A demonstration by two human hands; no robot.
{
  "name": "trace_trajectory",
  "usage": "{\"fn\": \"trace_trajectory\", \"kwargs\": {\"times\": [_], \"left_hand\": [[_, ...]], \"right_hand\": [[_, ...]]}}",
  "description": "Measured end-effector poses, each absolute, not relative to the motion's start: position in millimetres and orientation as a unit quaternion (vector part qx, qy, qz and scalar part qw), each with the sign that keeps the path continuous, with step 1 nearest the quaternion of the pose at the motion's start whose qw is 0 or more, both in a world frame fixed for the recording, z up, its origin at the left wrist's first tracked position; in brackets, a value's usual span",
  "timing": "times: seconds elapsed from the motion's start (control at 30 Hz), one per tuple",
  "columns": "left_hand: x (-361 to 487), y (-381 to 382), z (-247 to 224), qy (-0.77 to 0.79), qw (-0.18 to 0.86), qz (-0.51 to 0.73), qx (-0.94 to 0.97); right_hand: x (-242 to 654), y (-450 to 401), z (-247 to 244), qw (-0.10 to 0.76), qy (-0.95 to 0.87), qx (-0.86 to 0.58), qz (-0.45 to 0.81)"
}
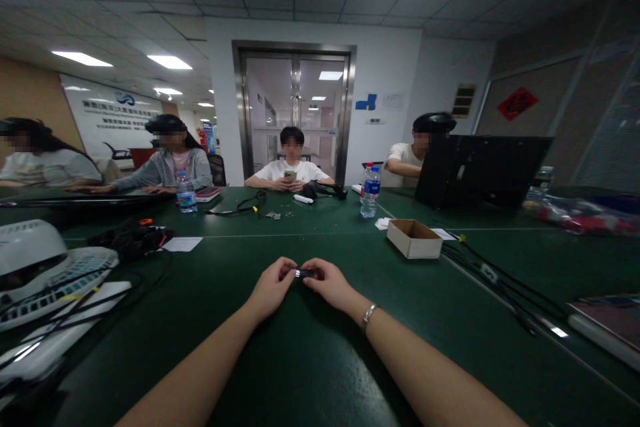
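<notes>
Just above the dark green table [300, 360], my two hands meet around a small dark cylinder with silvery bands [300, 273]. Its exact kind is too small to make out. The fingertips of my left hand [273, 285] pinch its left end. Closed round the right end is my right hand [329, 281], which hides part of it. A silver bracelet [369, 317] circles my right wrist.
An open cardboard box [414, 240] stands right of my hands, with black cables [495, 273] beyond it. Water bottles [371, 193] stand farther back. To the left lie a white fan-like device [95, 257], a paper [183, 244] and tangled black cables [127, 238]. Several people sit around the table.
</notes>
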State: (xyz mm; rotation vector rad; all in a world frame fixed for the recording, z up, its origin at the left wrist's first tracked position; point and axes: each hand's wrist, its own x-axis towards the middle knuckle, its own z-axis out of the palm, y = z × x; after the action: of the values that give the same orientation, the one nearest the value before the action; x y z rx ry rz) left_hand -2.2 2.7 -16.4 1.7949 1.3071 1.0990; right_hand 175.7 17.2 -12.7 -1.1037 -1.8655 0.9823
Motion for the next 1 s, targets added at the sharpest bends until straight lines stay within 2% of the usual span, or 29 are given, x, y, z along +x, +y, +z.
{"fn": "trace_trajectory", "kwargs": {"times": [0.63, 1.0], "left_hand": [[-1.5, 2.1, -15.3, 0.488, 0.336, 0.435, 0.678], [-1.5, 2.1, -14.2, 0.512, 0.306, 0.428, 0.679]], "right_hand": [[174.8, 15.5, -10.5, 0.372, -0.725, -0.43, 0.389], [174.8, 14.9, -9.7, 0.37, -0.728, -0.434, 0.381]]}}
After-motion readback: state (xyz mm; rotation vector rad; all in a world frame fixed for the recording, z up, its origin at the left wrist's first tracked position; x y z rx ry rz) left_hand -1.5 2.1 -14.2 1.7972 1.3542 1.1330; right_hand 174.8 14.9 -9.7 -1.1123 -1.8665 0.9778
